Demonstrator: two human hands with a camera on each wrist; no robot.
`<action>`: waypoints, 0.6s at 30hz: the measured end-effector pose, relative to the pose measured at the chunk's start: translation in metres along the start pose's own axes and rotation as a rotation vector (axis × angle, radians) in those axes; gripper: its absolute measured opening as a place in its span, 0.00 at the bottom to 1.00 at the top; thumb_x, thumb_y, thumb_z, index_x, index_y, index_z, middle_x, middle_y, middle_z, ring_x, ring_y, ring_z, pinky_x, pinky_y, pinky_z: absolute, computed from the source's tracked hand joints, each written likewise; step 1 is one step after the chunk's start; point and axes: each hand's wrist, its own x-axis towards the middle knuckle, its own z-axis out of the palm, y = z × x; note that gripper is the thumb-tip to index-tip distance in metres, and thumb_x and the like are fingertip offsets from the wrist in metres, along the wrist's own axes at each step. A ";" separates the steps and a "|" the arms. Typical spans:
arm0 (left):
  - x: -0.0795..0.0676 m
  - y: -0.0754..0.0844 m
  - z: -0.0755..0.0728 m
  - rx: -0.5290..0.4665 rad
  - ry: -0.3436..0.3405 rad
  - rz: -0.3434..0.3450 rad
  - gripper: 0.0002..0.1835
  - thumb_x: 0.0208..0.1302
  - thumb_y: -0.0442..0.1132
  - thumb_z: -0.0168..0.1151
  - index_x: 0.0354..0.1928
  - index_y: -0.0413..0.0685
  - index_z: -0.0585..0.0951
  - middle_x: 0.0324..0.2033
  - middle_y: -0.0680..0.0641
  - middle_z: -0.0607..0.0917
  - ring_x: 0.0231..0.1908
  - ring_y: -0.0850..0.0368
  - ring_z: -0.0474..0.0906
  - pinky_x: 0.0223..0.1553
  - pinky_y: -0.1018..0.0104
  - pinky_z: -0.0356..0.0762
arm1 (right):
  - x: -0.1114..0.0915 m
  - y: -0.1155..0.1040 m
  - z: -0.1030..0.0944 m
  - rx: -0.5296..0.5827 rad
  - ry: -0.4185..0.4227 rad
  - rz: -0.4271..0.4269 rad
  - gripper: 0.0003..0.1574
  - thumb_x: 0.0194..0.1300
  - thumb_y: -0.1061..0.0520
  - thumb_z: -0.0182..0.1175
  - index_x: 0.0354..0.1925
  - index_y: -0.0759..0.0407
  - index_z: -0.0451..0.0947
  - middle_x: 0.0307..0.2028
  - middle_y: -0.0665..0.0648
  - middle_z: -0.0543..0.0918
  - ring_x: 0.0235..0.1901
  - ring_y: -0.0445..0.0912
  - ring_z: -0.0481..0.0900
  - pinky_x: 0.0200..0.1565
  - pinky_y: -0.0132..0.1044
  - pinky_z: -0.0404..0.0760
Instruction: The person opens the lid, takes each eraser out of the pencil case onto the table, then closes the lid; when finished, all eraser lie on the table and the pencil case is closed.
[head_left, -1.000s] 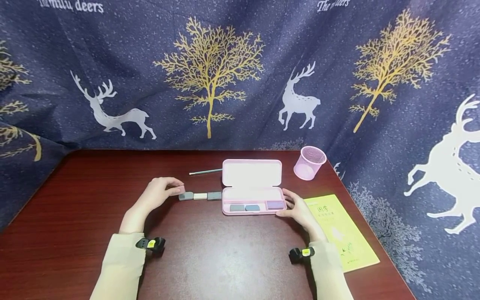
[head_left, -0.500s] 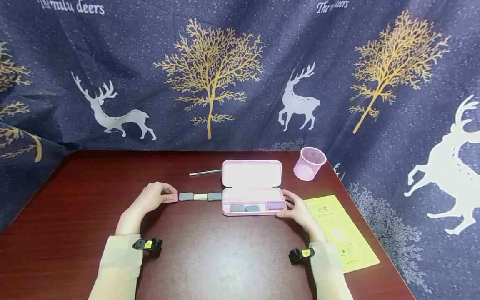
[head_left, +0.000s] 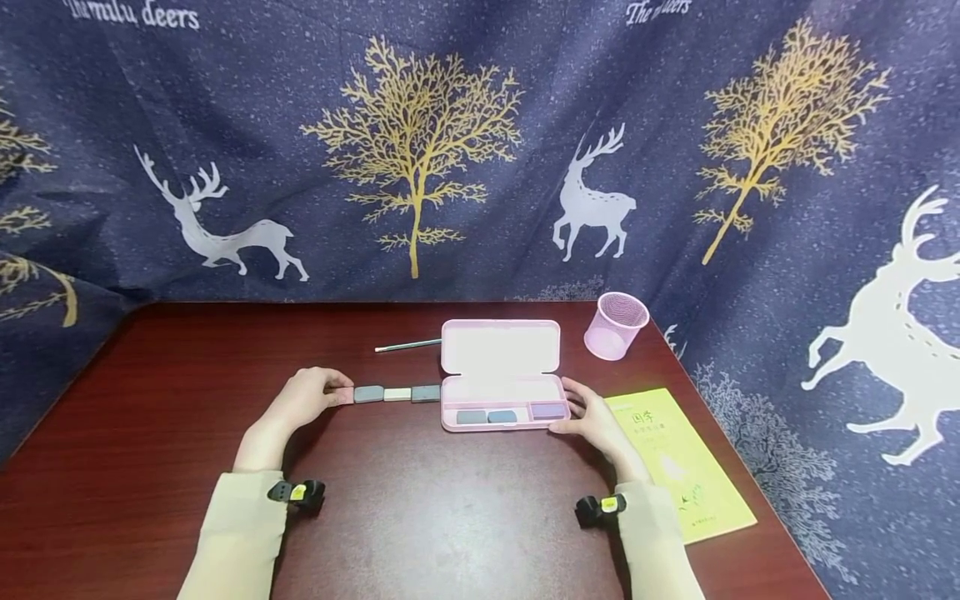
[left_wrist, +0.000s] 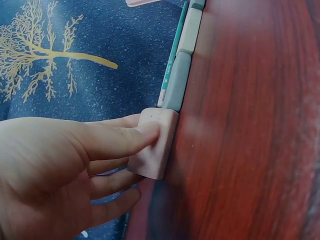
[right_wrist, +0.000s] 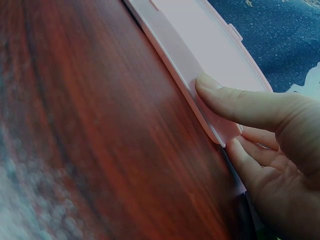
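Note:
In the head view my left hand (head_left: 300, 398) pinches a pink eraser (left_wrist: 154, 152) between thumb and fingers, at the left end of a row on the table. The pink one meets a grey-green eraser (head_left: 368, 394), followed by a white eraser (head_left: 397, 395) and a darker grey eraser (head_left: 426, 393) by the pencil case. That pink pencil case (head_left: 501, 348) lies with its lid raised. Inside are a grey eraser (head_left: 472, 417), a blue-grey eraser (head_left: 502, 416) and a purple block (head_left: 548, 411). My right hand (head_left: 592, 417) grips the case's right end, thumb at the front.
A green pencil (head_left: 408, 345) lies behind the row, its right end hidden by the lid. At the back right stands a pink mesh pen holder (head_left: 615, 327). A yellow booklet (head_left: 678, 467) lies under and beside the right forearm. Patterned dark blue cloth (head_left: 480, 167) hangs behind the table.
My left hand went left and down to the table with the pink eraser, then closed the small gap to the grey-green one. My right hand stays on the pencil case.

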 end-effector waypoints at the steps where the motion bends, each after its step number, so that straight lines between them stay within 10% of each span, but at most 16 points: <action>1: 0.000 0.000 0.000 -0.006 -0.002 -0.007 0.11 0.61 0.33 0.66 0.44 0.35 0.84 0.37 0.40 0.88 0.42 0.44 0.83 0.46 0.47 0.80 | 0.000 0.000 0.000 -0.001 -0.001 0.002 0.56 0.50 0.72 0.70 0.70 0.78 0.50 0.65 0.79 0.64 0.66 0.70 0.65 0.65 0.52 0.68; 18: 0.001 -0.004 0.007 0.043 0.017 -0.015 0.16 0.56 0.32 0.71 0.47 0.35 0.84 0.44 0.33 0.80 0.46 0.38 0.76 0.50 0.43 0.75 | -0.001 -0.002 0.000 0.002 -0.003 0.005 0.56 0.50 0.71 0.71 0.71 0.77 0.50 0.65 0.79 0.64 0.66 0.70 0.64 0.65 0.52 0.68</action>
